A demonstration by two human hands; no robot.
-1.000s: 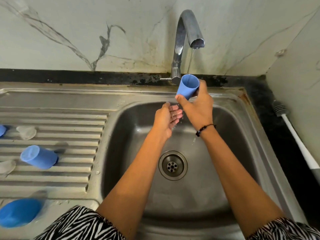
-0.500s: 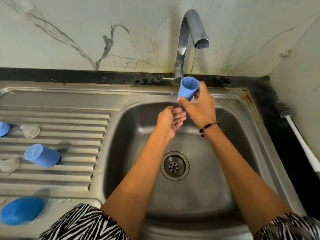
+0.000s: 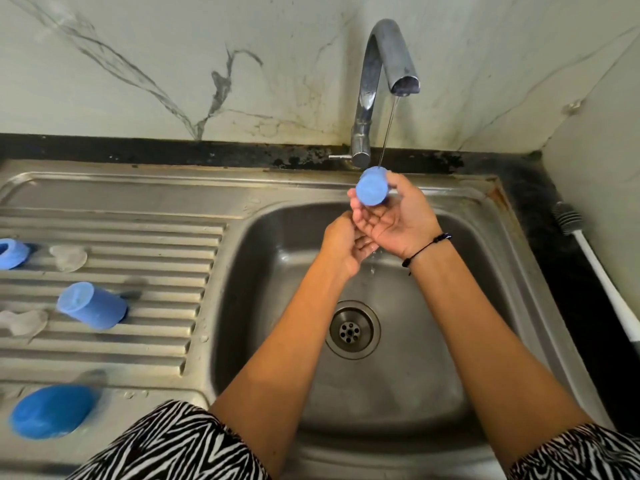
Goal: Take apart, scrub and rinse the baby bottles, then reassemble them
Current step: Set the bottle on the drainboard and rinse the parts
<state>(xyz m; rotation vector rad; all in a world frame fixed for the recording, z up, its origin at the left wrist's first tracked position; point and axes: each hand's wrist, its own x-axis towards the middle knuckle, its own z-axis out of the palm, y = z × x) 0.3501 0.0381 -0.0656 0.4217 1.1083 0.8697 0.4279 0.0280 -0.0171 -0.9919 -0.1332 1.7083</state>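
On the ribbed steel draining board point(image 3: 138, 237) at far left lie a blue ring point(image 3: 12, 252), two cloudy clear teats point(image 3: 67, 258) point(image 3: 24, 322), a smooth blue cap point(image 3: 91, 305) lying tipped on its side, and, nearest the viewer, a darker blue rounded piece point(image 3: 52, 410), blurred. To the right, the stainless sink point(image 3: 485, 341) sinks to a round perforated drain point(image 3: 352, 331). Over the basin the left hand point(image 3: 343, 247) is cupped, fingers loosely curved and holding nothing, just beneath the right hand point(image 3: 394, 220), whose thumb and fingers pinch a blue cylindrical cap point(image 3: 372, 189), closed end toward the camera, under a thin stream from the curved metal tap point(image 3: 381, 74). Water drips below the hands. Behind stands a pale veined marble-look wall point(image 3: 173, 64) above a stained black ledge point(image 3: 207, 152). At far right a white-handled brush point(image 3: 595, 265) with a grey ribbed head lies on the dark counter.
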